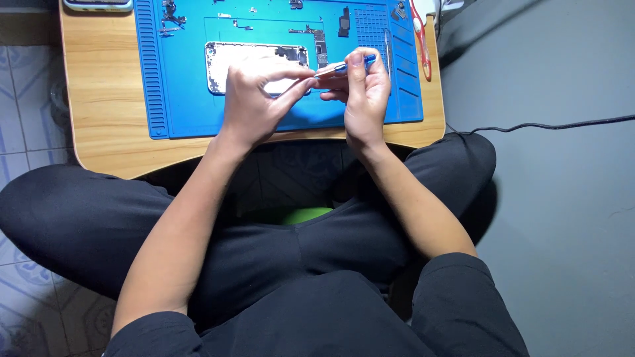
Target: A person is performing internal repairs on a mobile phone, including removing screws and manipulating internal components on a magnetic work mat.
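My right hand [362, 92] grips a blue-handled screwdriver [344, 66] that points left, its thumb resting on the handle. My left hand [254, 99] pinches the tool's metal tip between thumb and forefinger. Both hands hover over an opened phone housing [221, 59], silver and white inside, which lies on a blue repair mat [178, 99]. The left hand hides much of the housing. A dark circuit board [320, 45] lies on the mat just beyond the hands.
The mat rests on a small wooden lap table [99, 99] above my crossed legs in black trousers. Small phone parts [172, 16] and screws are scattered on the mat's far side. Red tweezers [421, 39] lie at its right edge. A black cable [562, 124] crosses the grey floor.
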